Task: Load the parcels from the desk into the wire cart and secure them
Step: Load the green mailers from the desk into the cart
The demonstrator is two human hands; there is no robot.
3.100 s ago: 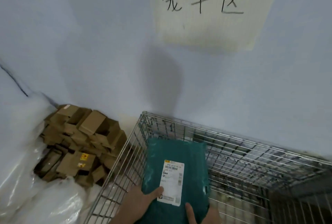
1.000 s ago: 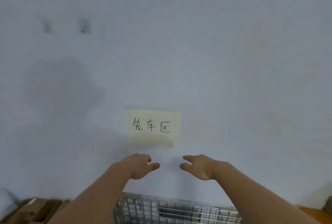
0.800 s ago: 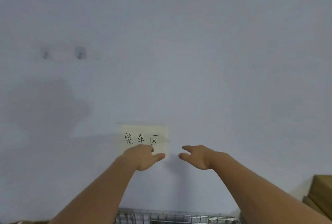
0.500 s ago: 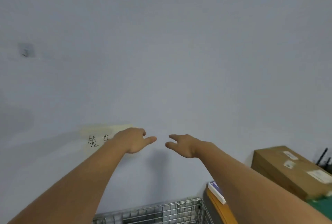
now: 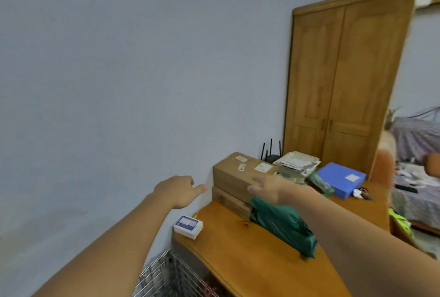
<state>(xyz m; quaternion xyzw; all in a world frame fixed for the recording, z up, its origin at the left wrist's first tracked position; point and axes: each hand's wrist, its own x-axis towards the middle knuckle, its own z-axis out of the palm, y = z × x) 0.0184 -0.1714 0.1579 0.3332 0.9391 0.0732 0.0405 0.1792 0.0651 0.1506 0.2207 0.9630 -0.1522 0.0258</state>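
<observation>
Both my arms stretch forward over the wooden desk (image 5: 240, 251). My left hand (image 5: 177, 190) hangs in the air left of the desk's back corner, fingers loosely curled, holding nothing. My right hand (image 5: 267, 186) is open, fingers spread, in front of a brown cardboard box (image 5: 238, 170) that lies on a second flat carton (image 5: 229, 201). A green plastic mailer parcel (image 5: 284, 227) lies on the desk just under my right wrist. A small white box (image 5: 188, 226) sits at the desk's near left corner. The wire cart (image 5: 164, 275) shows only its top corner at the bottom.
Behind the cartons stand a black router (image 5: 271, 156), a stack of papers (image 5: 297, 163) and a blue box (image 5: 340, 178). A tall wooden wardrobe (image 5: 345, 77) fills the right side. A bed with patterned cover (image 5: 419, 177) lies far right. The pale blue wall is on the left.
The green parcel has left my hands and is out of view. My view has swung up and right from the cart and wall sign to the desk. Both empty hands moved right toward the cartons.
</observation>
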